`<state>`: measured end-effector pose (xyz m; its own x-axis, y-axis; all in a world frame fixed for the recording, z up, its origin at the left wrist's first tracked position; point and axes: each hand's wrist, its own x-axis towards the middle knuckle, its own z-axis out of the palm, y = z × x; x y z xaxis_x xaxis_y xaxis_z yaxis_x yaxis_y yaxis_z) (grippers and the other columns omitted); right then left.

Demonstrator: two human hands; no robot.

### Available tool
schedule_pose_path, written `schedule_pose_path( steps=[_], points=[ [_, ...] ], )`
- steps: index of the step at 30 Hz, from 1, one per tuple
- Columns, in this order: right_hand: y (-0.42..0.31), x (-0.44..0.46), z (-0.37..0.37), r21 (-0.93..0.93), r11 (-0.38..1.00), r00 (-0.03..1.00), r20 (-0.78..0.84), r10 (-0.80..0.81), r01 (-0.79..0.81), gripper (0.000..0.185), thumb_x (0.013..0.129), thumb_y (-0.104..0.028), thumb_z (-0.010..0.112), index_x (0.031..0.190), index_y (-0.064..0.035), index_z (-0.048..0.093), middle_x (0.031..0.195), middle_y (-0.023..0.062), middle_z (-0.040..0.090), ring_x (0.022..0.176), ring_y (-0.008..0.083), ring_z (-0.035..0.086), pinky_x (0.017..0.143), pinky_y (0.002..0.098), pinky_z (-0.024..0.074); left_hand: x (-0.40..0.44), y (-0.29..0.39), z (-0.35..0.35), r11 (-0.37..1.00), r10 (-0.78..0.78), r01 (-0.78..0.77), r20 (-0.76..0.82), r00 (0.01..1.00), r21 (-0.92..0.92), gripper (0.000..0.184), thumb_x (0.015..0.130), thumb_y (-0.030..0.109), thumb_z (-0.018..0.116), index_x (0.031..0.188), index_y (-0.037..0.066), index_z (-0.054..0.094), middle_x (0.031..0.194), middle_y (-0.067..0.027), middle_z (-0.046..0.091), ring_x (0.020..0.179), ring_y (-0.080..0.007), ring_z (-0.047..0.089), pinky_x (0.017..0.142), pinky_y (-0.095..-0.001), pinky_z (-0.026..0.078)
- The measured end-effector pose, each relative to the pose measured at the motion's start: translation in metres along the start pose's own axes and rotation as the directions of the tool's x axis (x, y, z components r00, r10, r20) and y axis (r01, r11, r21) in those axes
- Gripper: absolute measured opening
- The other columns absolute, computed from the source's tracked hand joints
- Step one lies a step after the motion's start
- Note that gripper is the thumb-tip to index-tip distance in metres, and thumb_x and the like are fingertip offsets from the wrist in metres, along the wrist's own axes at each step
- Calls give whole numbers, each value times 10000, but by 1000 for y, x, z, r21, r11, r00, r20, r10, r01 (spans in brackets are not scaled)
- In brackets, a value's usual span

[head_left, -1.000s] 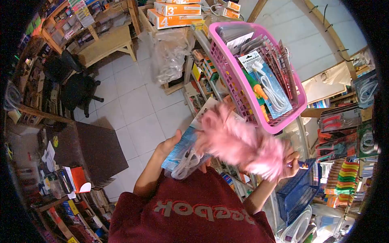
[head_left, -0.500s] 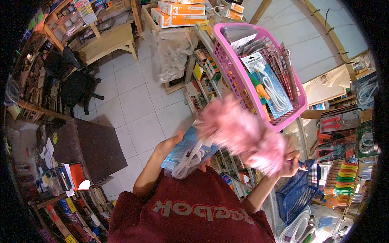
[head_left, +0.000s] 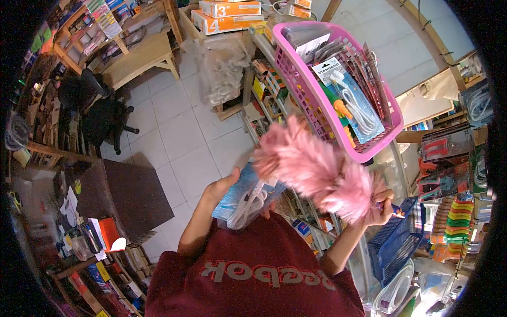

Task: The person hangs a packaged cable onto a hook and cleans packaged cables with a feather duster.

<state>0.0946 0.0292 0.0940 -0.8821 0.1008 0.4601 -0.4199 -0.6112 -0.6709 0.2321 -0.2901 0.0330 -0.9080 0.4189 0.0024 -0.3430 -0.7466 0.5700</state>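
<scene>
Left grip [head_left: 216, 191] clasps clear plastic pack with blue card, coiled white cable [head_left: 244, 203], near, left of centre; right grip [head_left: 379, 212] grasps fluffy pink duster [head_left: 317, 171]. Best: pack steady, strokes light. Contact perhaps; overlap obscures it.

There are two hands [head_left: 381, 210], one duster [head_left: 317, 174], one pink basket [head_left: 312, 108].

The fluffy feather duster [head_left: 311, 169] is dusty pink with paler tufts, and the flat plastic packet [head_left: 228, 199] is blue with a white coiled cable [head_left: 247, 205]. Big perforated plastic basket [head_left: 353, 151] is brighter pink, kinda purplish. Maroon fabric shirt [head_left: 222, 293] has grey block lettering [head_left: 269, 274], and the square floor tiles [head_left: 182, 129] are pale grey with darker grid lines.
</scene>
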Motion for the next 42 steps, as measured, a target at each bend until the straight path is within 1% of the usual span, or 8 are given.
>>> schedule_pose_path(
  steps=[2,13,18,22,25,28,32,42],
  points=[
    [-3,-1,-5,2,1000,983,181,30,-31,307,788,-246,484,572,-49,392,522,71,369,522,168,332,690,374,367,1,0,-2,1000,-7,7,-45,999,-6,744,838,600,457,1227,-34,443,1172,-169,532,1061,-274,509,927,-373,399],
    [-8,1,-11,117,990,997,19,72,-74,306,800,-268,474,589,-63,391,502,80,388,532,202,376,788,465,366,-4,-27,-35,998,-15,32,-320,947,49,695,849,568,475,1241,-5,447,1197,-141,520,1078,-248,493,942,-364,382],
    [3,1,-29,145,986,981,186,55,-82,287,820,-271,460,626,-69,397,536,49,390,574,188,403,778,457,362,4,-21,-22,1000,1,-9,-296,955,-25,705,852,559,474,1275,-1,410,1186,-149,524,1086,-262,491,949,-364,383],
    [-4,1,-21,120,992,992,-108,62,-49,294,815,-270,469,614,-69,393,508,44,368,564,188,391,773,433,361,5,-5,-2,997,-2,-7,-113,994,-81,718,860,556,455,1297,-9,377,1190,-183,513,1080,-294,499,936,-387,399],
    [3,3,-20,43,995,987,136,80,-87,266,810,-270,482,631,-90,402,520,33,376,592,205,392,734,400,354,17,-7,-2,987,19,-9,60,998,-162,724,861,563,445,1292,-15,377,1180,-213,507,1059,-320,513,910,-415,419],
    [2,2,-15,205,978,1000,9,29,-31,243,792,-254,503,639,-95,401,520,34,364,586,197,392,731,404,352,7,-15,-13,996,38,-2,-424,905,84,796,815,624,462,1276,-22,401,1145,-212,543,995,-332,559,872,-433,446],
    [3,1,-14,8,1000,989,-145,-23,24,265,828,-232,477,631,-81,384,555,39,355,575,169,386,755,392,362,12,1,5,1000,-14,14,-76,997,9,770,835,595,454,1287,-24,383,1178,-199,526,1037,-318,538,897,-420,430],
    [-2,-1,-32,23,996,995,58,86,-87,267,798,-252,473,642,-77,345,557,65,355,581,191,325,753,432,349,2,-23,-27,999,35,-21,-329,944,48,709,875,542,433,1304,-18,360,1196,-194,510,1072,-308,513,914,-407,416]
  ],
)
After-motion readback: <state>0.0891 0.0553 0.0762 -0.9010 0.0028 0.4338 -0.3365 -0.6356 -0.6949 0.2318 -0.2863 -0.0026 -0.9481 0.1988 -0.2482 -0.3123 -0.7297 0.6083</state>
